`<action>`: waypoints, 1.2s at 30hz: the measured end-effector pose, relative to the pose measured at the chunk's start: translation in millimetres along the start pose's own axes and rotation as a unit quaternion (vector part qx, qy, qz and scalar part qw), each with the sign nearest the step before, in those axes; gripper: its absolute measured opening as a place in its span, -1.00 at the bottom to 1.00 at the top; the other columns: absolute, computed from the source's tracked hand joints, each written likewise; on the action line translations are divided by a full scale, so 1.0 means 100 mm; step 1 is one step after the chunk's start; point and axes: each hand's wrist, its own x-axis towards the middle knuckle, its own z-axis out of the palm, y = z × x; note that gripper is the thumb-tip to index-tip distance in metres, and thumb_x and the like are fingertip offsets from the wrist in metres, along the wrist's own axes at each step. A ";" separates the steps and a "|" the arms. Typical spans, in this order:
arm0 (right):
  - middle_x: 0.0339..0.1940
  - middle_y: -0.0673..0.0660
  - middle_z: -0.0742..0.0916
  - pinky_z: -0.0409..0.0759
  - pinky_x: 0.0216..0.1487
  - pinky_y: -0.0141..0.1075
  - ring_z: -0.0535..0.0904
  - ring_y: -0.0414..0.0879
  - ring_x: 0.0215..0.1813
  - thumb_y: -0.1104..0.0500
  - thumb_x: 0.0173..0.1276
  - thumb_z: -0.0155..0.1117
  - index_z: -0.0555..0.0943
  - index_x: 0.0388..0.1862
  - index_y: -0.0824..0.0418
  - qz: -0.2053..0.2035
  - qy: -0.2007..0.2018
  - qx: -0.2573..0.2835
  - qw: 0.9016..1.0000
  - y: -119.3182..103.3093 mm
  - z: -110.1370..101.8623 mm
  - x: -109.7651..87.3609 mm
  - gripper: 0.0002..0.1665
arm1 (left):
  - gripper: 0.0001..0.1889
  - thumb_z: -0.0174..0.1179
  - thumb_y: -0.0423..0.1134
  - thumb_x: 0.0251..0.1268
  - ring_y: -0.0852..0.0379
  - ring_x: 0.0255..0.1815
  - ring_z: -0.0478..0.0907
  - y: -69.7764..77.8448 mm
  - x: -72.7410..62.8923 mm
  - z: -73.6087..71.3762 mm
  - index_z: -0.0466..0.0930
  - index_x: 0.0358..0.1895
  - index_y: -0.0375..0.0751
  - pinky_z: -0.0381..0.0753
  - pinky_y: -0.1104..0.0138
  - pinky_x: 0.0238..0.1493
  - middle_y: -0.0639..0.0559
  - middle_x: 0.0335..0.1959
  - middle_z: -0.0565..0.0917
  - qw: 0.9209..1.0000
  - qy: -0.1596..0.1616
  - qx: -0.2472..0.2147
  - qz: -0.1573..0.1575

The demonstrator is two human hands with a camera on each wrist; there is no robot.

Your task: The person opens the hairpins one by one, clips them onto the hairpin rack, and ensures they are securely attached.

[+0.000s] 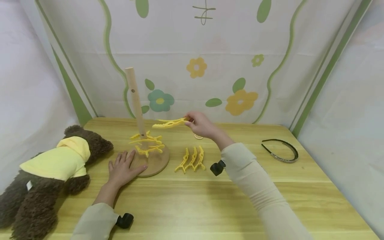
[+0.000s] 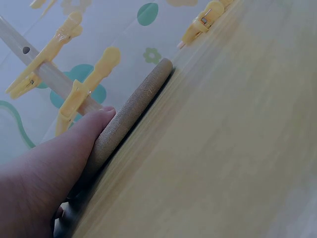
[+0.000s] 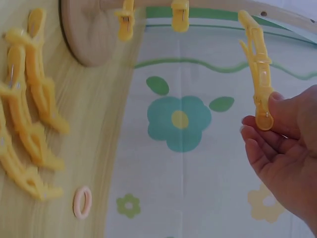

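My right hand point(image 1: 201, 125) pinches a yellow alligator hair clip point(image 3: 261, 64) at its handle end, between thumb and fingers. The clip points left toward an upright wooden post point(image 1: 136, 103), held above the table. Lower on the post, several yellow hair clips point(image 1: 149, 150) are clamped around it one above another. With fingers spread, my left hand point(image 1: 123, 170) rests on the post's round wooden base point(image 1: 157, 165) and the tabletop beside it. In the left wrist view the thumb point(image 2: 94, 124) lies over the edge of the base.
Three more yellow clips point(image 1: 190, 160) lie side by side on the table right of the base. Behind them is a small pale ring point(image 3: 82, 202). A black headband point(image 1: 282, 160) lies at the right. A brown teddy bear point(image 1: 60, 160) in a yellow hoodie lies at the left.
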 end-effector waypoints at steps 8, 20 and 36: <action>-0.39 0.08 0.56 0.42 -0.40 -0.41 0.43 -0.15 -0.42 0.26 0.26 0.06 0.51 -0.22 0.33 0.025 0.023 0.039 0.999 -0.17 0.28 0.17 -0.83 | -0.02 -0.08 0.41 -0.08 -0.36 0.24 -0.25 -0.02 0.01 0.03 -0.09 0.34 -0.16 -0.49 -0.27 -0.03 -0.39 0.27 -0.08 1.000 0.000 -0.003 0.000; -0.38 0.09 0.55 0.39 -0.37 -0.45 0.42 -0.15 -0.39 0.21 0.25 0.09 0.52 -0.21 0.32 0.031 0.034 0.036 0.998 -0.43 0.55 0.34 -0.79 | -0.03 -0.08 0.41 -0.08 -0.36 0.23 -0.22 -0.02 0.02 0.04 -0.04 0.33 -0.17 -0.44 -0.28 -0.02 -0.39 0.26 -0.05 1.000 0.008 0.002 -0.004; -0.34 0.07 0.54 0.41 -0.35 -0.48 0.44 -0.18 -0.33 0.16 0.19 0.17 0.49 -0.19 0.33 0.064 0.032 0.060 0.996 -0.50 0.63 0.37 -0.72 | -0.02 -0.09 0.43 -0.09 -0.37 0.23 -0.21 -0.03 0.03 0.03 -0.05 0.33 -0.18 -0.43 -0.28 -0.03 -0.40 0.26 -0.04 1.000 0.002 0.014 -0.002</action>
